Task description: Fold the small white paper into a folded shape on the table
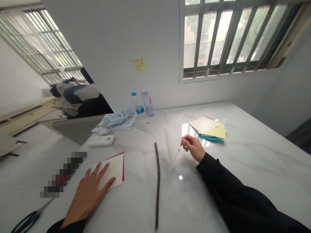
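My left hand lies flat with fingers spread on a folded sheet of paper, white on top with a red edge, near the table's front left. My right hand is closed in a pinch on the upper corner of a pale cream sheet rolled or folded into a narrow cone, whose tip rests on the white marble table. A long thin dark stick lies between my hands, running from near the front edge away from me.
A stack of white, yellow and teal paper lies beyond my right hand. Two water bottles, a wipes pack on papers and a white case stand at the back left. Black scissors lie front left. Another person bends over further left.
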A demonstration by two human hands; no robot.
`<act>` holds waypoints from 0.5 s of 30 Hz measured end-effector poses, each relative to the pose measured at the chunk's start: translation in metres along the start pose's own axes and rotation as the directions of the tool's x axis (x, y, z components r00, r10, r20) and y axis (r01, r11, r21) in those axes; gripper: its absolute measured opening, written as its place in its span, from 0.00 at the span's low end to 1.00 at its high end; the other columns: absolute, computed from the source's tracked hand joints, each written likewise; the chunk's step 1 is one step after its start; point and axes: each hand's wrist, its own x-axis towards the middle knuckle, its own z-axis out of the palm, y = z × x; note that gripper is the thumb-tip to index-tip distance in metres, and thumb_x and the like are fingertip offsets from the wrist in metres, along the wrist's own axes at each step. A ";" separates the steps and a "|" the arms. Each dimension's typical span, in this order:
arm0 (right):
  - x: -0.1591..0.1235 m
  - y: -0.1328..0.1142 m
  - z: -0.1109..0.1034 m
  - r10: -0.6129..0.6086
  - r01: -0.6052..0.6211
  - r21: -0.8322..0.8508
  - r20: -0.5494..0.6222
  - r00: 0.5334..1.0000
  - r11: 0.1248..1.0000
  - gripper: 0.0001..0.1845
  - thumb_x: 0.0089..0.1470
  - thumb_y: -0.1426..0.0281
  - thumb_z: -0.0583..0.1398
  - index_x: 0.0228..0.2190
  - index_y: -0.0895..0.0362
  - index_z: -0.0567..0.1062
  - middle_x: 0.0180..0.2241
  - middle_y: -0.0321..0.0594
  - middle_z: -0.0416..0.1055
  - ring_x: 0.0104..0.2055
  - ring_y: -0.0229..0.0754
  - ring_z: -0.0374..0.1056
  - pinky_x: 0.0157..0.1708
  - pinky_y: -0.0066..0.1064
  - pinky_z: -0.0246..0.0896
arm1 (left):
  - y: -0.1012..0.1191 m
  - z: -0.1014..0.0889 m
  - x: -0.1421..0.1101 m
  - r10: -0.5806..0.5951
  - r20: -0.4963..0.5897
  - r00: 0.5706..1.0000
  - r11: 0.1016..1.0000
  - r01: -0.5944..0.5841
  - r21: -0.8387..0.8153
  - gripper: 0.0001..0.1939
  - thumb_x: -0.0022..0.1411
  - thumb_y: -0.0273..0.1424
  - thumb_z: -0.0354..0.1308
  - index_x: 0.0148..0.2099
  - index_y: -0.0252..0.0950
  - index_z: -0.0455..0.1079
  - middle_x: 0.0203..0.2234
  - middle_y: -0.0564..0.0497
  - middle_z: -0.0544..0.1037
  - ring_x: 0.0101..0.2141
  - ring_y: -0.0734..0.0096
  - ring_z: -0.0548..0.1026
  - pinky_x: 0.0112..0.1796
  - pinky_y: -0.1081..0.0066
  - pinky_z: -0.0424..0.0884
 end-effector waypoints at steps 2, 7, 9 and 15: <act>-0.001 0.000 0.002 0.004 -0.004 -0.002 0.007 1.000 1.000 0.19 0.53 0.53 0.65 0.28 0.56 0.72 0.24 0.37 0.71 0.23 0.35 0.61 0.21 0.27 0.57 | -0.009 0.010 -0.003 -0.010 0.078 0.997 0.999 0.006 0.053 0.41 0.65 0.54 0.41 0.73 0.39 0.56 0.72 0.44 0.52 0.70 0.36 0.47 0.64 0.40 0.51; 0.001 -0.001 0.001 0.009 -0.009 -0.005 -0.026 1.000 1.000 0.19 0.51 0.53 0.65 0.28 0.56 0.71 0.24 0.36 0.71 0.23 0.35 0.60 0.21 0.27 0.56 | -0.008 0.014 -0.005 -0.008 0.102 0.995 0.998 0.002 0.066 0.41 0.66 0.54 0.38 0.74 0.40 0.53 0.73 0.45 0.49 0.71 0.36 0.46 0.64 0.40 0.50; 0.002 -0.002 0.001 0.012 -0.012 -0.004 -0.037 0.999 1.000 0.19 0.51 0.53 0.65 0.28 0.56 0.71 0.24 0.36 0.71 0.23 0.35 0.61 0.21 0.27 0.55 | -0.008 0.012 -0.003 -0.015 0.109 0.994 0.998 0.008 0.059 0.41 0.66 0.55 0.38 0.74 0.40 0.54 0.73 0.45 0.50 0.71 0.37 0.46 0.64 0.40 0.50; 0.001 -0.003 0.002 0.026 -0.026 -0.005 -0.026 0.999 1.000 0.17 0.51 0.55 0.65 0.28 0.56 0.71 0.24 0.36 0.72 0.23 0.35 0.61 0.21 0.27 0.55 | -0.010 0.011 -0.001 -0.031 0.109 0.994 0.999 0.031 0.008 0.38 0.68 0.54 0.39 0.73 0.43 0.56 0.72 0.46 0.53 0.70 0.36 0.48 0.64 0.39 0.50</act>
